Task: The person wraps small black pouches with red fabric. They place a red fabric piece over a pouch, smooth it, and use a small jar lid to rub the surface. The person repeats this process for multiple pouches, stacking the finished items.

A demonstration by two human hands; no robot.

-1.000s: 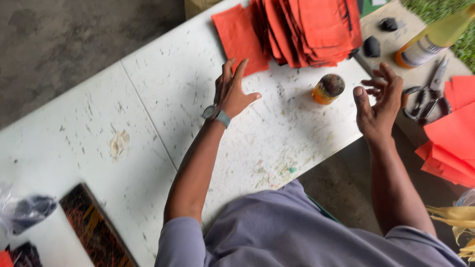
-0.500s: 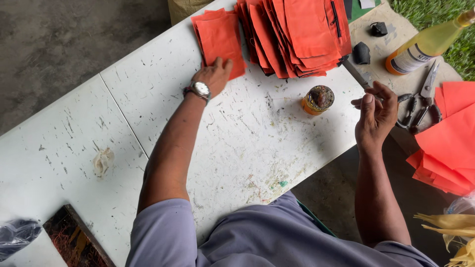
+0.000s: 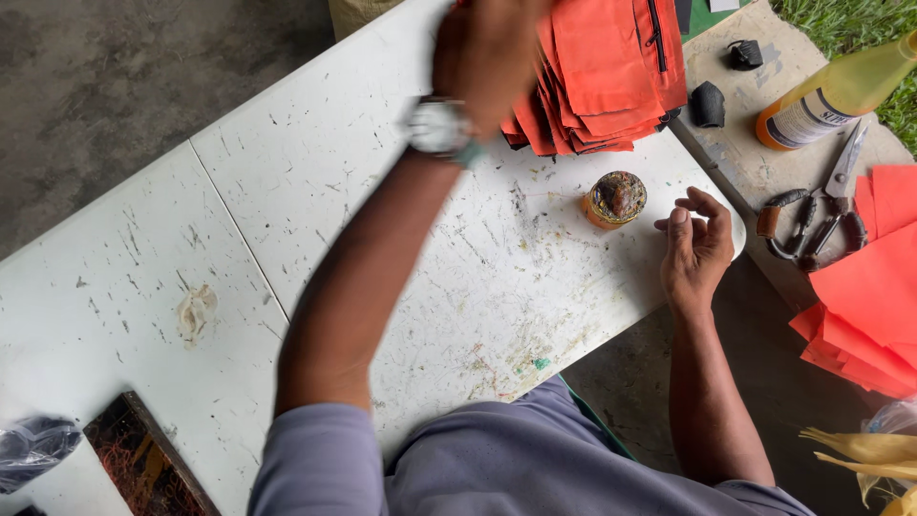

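Observation:
My left hand (image 3: 487, 48) is raised and blurred at the near edge of a pile of orange fabric pieces (image 3: 611, 67) at the top of the white table (image 3: 287, 191). A watch (image 3: 439, 129) is on that wrist. Whether the hand grips a piece is hidden by blur. My right hand (image 3: 695, 244) rests at the table's right corner with its fingers loosely curled and nothing in it. It lies just right of a small orange jar (image 3: 616, 199) with a dirty lid.
A side surface at the right holds a yellow bottle (image 3: 831, 96), scissors (image 3: 821, 210), two small black objects (image 3: 707, 103) and more orange sheets (image 3: 879, 287). A crumpled scrap (image 3: 196, 311), a dark tray (image 3: 143, 463) and a black bag (image 3: 33, 449) lie at the left.
My left hand has moved from the single orange piece up to the pile. My right hand has dropped from mid-air onto the table corner beside the jar.

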